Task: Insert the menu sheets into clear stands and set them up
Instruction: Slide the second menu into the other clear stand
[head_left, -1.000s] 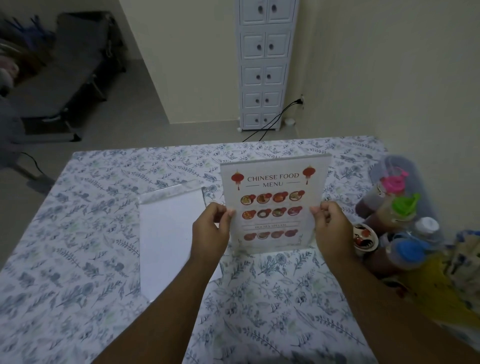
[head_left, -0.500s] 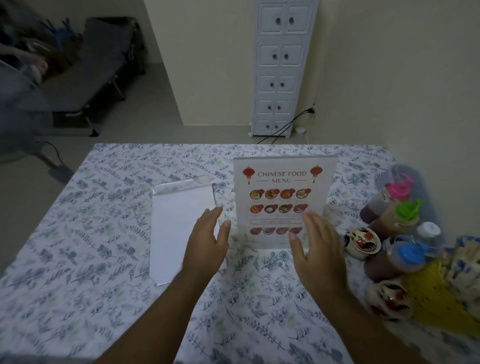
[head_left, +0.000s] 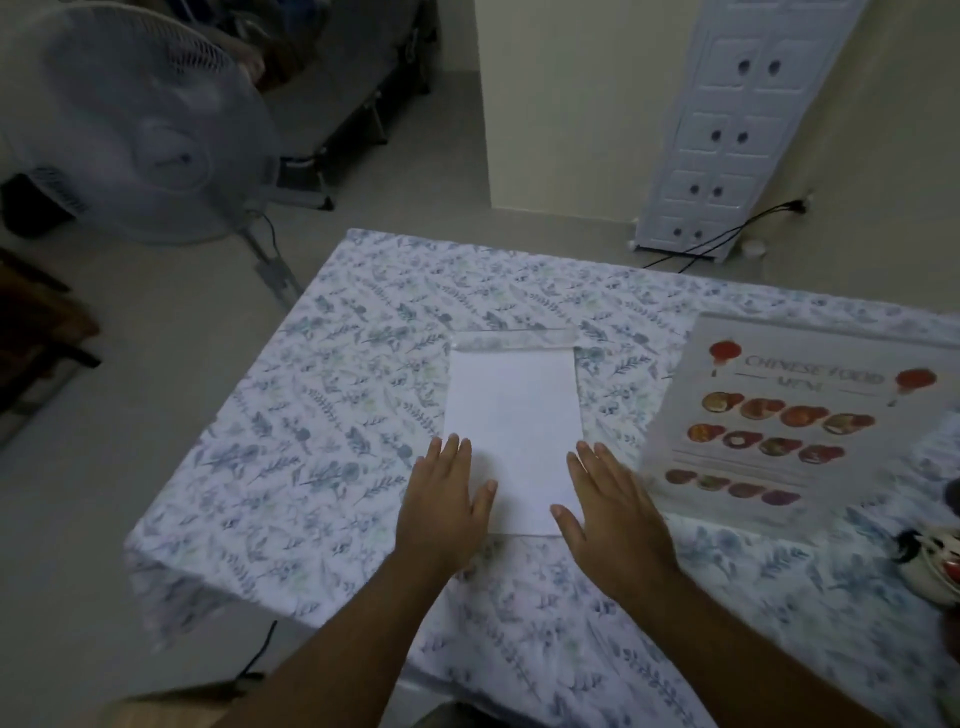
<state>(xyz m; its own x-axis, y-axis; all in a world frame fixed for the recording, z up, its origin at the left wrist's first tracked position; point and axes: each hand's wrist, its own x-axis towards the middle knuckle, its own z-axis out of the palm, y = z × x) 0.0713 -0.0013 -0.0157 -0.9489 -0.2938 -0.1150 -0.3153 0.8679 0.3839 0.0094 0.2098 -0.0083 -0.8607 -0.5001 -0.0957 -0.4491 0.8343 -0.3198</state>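
Head view: my left hand (head_left: 448, 501) and right hand (head_left: 613, 506) hover spread, empty, over the flat stand (head_left: 514, 431).
Risk: I judge a careless lift could slide its sheet out.

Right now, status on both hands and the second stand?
Left hand and right hand open, flanking the flat clear stand, blank side up. Filled menu stand upright at right. Nothing blocking.

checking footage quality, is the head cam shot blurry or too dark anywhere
Head view: dim overall; the standing menu at right is smeared by motion blur, its title barely legible; the white sheet between the left hand and right hand stays fairly sharp; straight edges bow from the wide-angle lens.
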